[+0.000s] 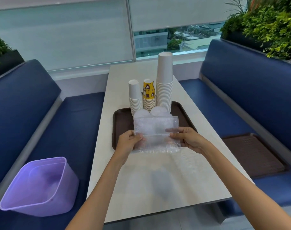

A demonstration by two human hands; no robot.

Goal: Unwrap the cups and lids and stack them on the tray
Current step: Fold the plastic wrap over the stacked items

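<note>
table (158, 180): room for the arms over its near half | tray (120, 123), mid-table | purple bin (40, 185), left bench | three cup stacks (164, 83) along tray's far edge, two lid stacks (159, 111) just nearer: stacking looks done | wrapper (155, 128), seemingly empty, above tray's near edge: probably only binning left | left hand (127, 143), right hand (188, 138): fingers pinching wrapper's side edges

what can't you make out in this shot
All in the head view:
- Clear crinkled plastic wrapper, held by the left hand and right hand: glare hides whether anything remains inside.
- Translucent round lids: lower parts hidden behind the wrapper, so no count.
- Dark brown plastic tray: its middle covered by wrapper and hands.
- Yellow printed paper cup stack: print too small to read.
</note>
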